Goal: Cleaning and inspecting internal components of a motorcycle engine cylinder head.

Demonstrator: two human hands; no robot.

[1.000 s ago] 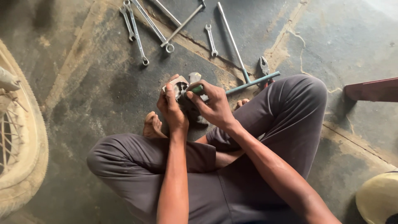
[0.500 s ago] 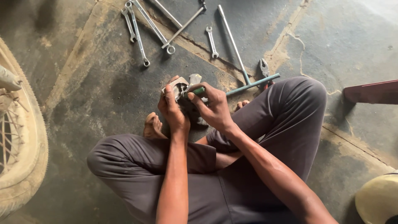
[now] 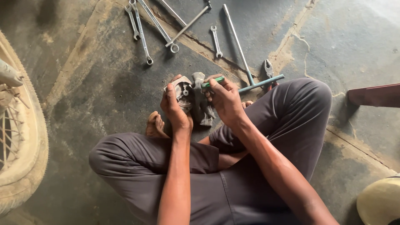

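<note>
At frame centre, left hand (image 3: 177, 110) wrapped around a round grey metal engine part (image 3: 183, 91), fingers clamped on its rim. Just to its right, right hand (image 3: 227, 100) with fingers pinched together on a slim green-handled tool (image 3: 212, 82), tip aimed at the part, a dirty grey rag (image 3: 203, 109) between the hands. Above, on the stained concrete floor (image 3: 91, 83): several silver spanners (image 3: 143, 37), a long T-shaped metal wrench (image 3: 241, 54), red-handled pliers (image 3: 268, 68). At left edge, a spoked wheel with worn tyre (image 3: 25, 137).
</note>
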